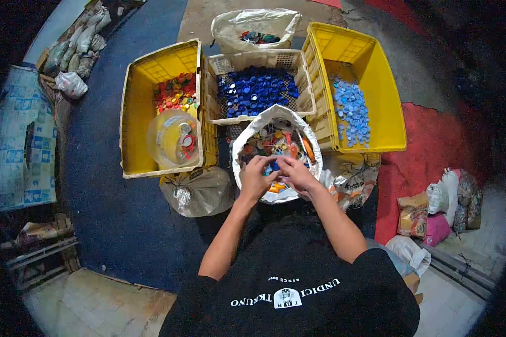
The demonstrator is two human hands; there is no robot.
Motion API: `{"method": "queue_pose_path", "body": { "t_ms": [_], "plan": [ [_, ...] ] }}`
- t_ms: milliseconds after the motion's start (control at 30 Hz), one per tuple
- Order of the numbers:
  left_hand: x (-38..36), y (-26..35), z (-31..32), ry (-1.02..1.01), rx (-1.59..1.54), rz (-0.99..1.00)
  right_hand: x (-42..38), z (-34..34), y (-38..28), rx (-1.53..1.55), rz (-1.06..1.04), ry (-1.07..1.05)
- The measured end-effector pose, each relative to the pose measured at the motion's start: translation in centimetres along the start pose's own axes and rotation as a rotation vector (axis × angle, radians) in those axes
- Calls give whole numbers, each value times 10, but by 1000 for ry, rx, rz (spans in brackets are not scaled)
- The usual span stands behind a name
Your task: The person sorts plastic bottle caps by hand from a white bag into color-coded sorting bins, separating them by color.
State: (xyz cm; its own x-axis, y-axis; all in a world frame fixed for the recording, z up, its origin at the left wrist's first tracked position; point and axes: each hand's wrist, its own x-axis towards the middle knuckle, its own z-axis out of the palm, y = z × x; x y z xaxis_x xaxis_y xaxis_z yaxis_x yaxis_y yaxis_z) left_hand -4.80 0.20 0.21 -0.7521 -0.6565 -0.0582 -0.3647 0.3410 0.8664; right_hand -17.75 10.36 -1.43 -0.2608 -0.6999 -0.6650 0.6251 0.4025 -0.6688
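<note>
A white sack with its rim rolled open stands before me, holding mixed plastic caps and bits in orange, red, white and blue. Over its near part, my left hand and my right hand meet with curled fingertips close together. Both look closed in a pinch; whatever lies between the fingers is too small or hidden to name. Just beyond them, orange pieces rest in the sack. Blue bottle caps fill the bottom of a white plastic crate behind it.
A yellow crate at left holds red and yellow caps and a clear round container. Another yellow crate at right contains light-blue caps. Behind stands a second white sack. Tied bags sit below the crates.
</note>
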Motion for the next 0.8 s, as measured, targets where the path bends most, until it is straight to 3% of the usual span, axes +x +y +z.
{"method": "queue_pose_path", "body": {
  "t_ms": [33,67,133,200,267,300,367,400,500,533,600,633,667,733,767,800],
  "plan": [
    [3,-1,2,1,94,183,8,-5,10,57,-57,-90],
    [4,-2,3,4,96,181,16,-11,20,114,-114,-179],
    [7,14,-1,24,-245,64,15,-15,19,326,-126,38],
    [12,-12,-11,27,-73,27,10,-32,8,564,-69,74],
    [13,-62,-12,-208,273,38,3,-46,0,682,-23,136],
    [10,-65,-10,-210,273,37,-1,-55,-4,686,-27,84],
    [-8,-71,-6,-467,1001,-14,-1,-61,-5,743,10,35],
    [-12,-74,-6,-471,1003,-17,-4,-55,-6,745,14,35],
    [-18,-68,-9,-685,1290,39,0,-41,4,154,-99,195],
    [-18,-69,-8,-690,1293,40,4,-39,11,160,-97,196],
    [-14,-65,-10,-671,1330,13,7,-31,20,-751,-543,264],
    [-10,-60,-11,-671,1333,9,5,-27,19,-888,-366,211],
    [-7,-56,-12,-728,1317,-37,4,-22,22,-885,-365,207],
    [3,-53,-5,-786,1301,-84,1,-14,28,-1243,-331,144],
    [9,-59,4,-697,1162,-111,4,-11,32,-1325,-147,111],
    [12,-68,15,-606,1023,-138,8,-15,43,-1324,-146,109]
  ]
}}
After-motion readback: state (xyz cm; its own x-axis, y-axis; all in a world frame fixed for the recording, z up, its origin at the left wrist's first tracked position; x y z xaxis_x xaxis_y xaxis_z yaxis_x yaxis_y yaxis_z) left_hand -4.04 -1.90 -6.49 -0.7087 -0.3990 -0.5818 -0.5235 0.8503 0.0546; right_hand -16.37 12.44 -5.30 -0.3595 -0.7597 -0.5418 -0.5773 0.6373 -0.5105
